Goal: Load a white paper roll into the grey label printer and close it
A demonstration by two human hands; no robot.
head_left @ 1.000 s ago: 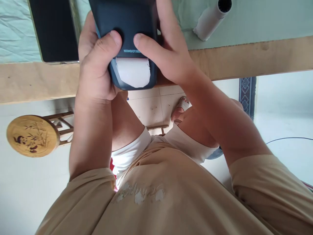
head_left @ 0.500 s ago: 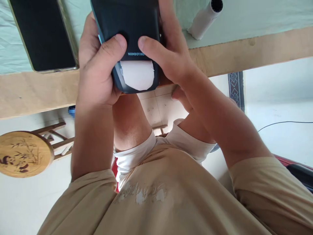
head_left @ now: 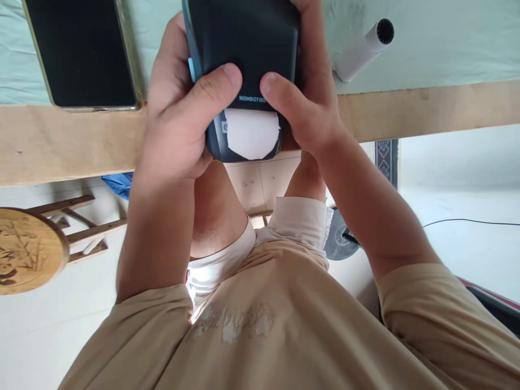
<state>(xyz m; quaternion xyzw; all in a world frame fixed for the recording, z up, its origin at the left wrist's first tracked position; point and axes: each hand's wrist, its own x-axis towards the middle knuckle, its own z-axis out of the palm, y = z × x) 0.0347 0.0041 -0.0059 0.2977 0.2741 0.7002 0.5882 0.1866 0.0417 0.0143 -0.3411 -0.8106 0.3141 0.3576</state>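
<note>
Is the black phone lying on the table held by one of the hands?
No, the black phone lies alone on the table, while the left hand and right hand both grip the dark label printer.

That little label printer [head_left: 244,49] is showing dark navy with pale lettering and a teal sliver on its side, and white paper [head_left: 252,132] is peeking out. The phone [head_left: 79,51] is looking glossy black, lying on a mint green cloth [head_left: 439,38]. The round stool [head_left: 24,252] is sporting a panda-and-bamboo print on tan wood.
</note>
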